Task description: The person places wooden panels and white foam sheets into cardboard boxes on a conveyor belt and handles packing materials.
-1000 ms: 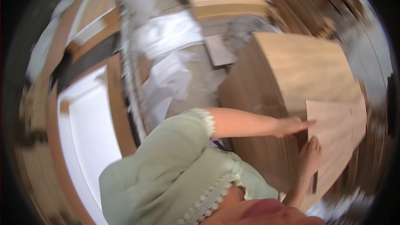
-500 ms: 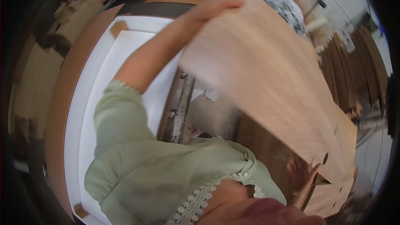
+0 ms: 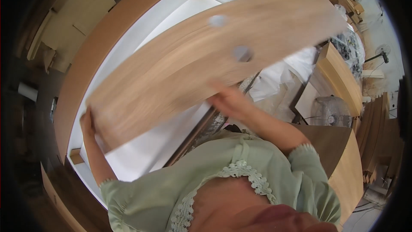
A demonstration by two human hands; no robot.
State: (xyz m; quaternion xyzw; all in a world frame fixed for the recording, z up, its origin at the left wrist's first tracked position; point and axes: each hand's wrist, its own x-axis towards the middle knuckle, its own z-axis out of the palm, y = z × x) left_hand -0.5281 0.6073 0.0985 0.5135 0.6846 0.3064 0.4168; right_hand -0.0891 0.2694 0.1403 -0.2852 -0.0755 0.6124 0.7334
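Note:
A long wood-grain board [image 3: 171,73] with two round holes is held slantwise over a long open carton [image 3: 81,73] with white inner walls. My left hand [image 3: 87,122] is closed round the board's left end, its thumb side showing at the edge. At the near long edge, my right hand [image 3: 227,99] grips the board around its middle; motion blurs its fingers and the board hides some of them. White lining [image 3: 148,146] shows in the carton below the board.
A stack of wood-grain boards [image 3: 349,172] lies at the right, with a fan [image 3: 331,111] beyond it. Clear plastic sheeting [image 3: 279,79] lies past the board's near edge. Brown cardboard pieces [image 3: 377,137] stand at the far right, and flattened cardboard [image 3: 81,21] lies at upper left.
The board has swung left from the right-hand stack to over the carton. My left hand now holds its left end, and my right hand has come from the stack to its near edge.

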